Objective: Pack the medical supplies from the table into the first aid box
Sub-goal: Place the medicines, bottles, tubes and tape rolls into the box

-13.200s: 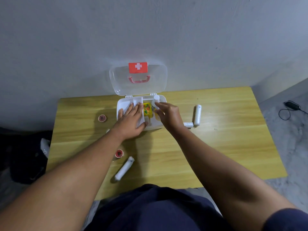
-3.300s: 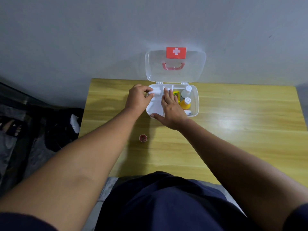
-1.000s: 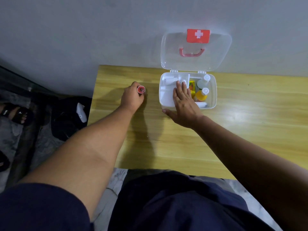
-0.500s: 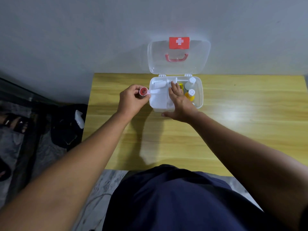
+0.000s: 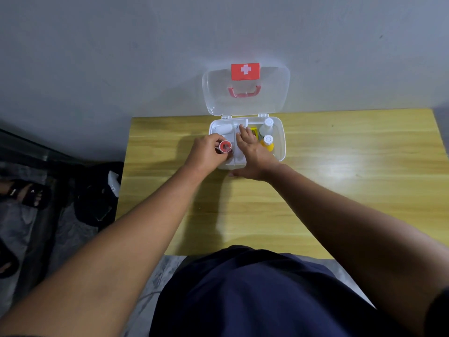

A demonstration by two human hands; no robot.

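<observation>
Step in hand: left hand (image 5: 206, 152) grips red-capped jar (image 5: 225, 146) over first aid box (image 5: 279, 142); right hand (image 5: 252, 152), open, steadies box; lower jar into left compartment beside white roll (image 5: 223, 129).

1. One first aid box (image 5: 279, 147), white, its lid open, at the far edge of the bench (image 5: 340, 190).
2. Two hands: the left hand (image 5: 206, 154) and the right hand (image 5: 251, 154).
3. One small red-centred roll (image 5: 225, 146), pinched in the left hand's fingers.
4. Two white-capped bottles in the box's right compartment: one clear bottle (image 5: 266, 126) and one yellow bottle (image 5: 268, 143).
5. One white roll (image 5: 223, 129) in the box's far-left corner.
6. One yellow packet (image 5: 254, 131) beside the bottles.
</observation>
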